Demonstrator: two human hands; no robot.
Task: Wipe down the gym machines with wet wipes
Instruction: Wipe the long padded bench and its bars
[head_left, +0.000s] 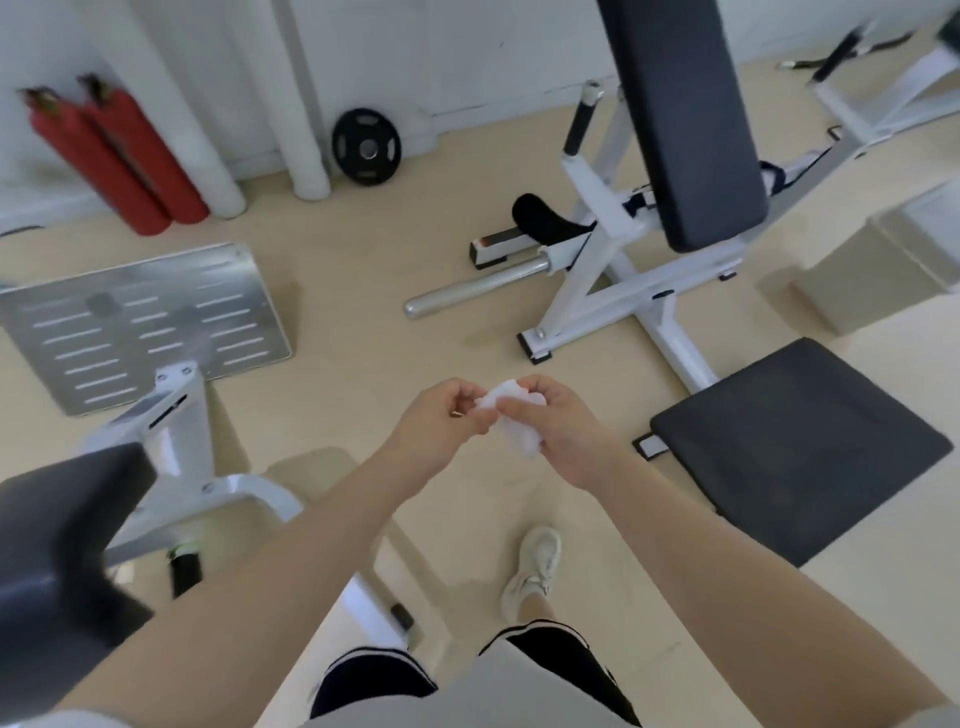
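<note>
- Both hands meet out in front, pretty much dead center of the view, with a crumpled white wet wipe (511, 415) bunched between them.
- The left hand (441, 418) has its fingers curled in and pinches the wipe's left edge.
- The right hand (553, 421) is wrapped around the rest of the wad, fingers curled over it, with a bit of wipe hanging out below the palm.
- The wipe isn't touching any machine, it's just held in the air above the tan floor (363, 260).
- At about 1 o'clock from the hands there's a white-framed machine (618, 260) with a long black back pad (685, 119) tilted up.
- At 3 o'clock sits a flat black seat pad (795, 447), close to the right forearm.
- At 9 to 10 o'clock is a slotted metal footplate (145, 322) on a white frame, and a black pad (57, 561) fills the 8 o'clock corner.
- Far off at 11 o'clock, two red cylinders (114, 156) lean on the wall, and a black weight plate (367, 146) stands against the wall near 12.
- A white sneaker (532, 569) shows on the floor at 6 o'clock, below the hands.
</note>
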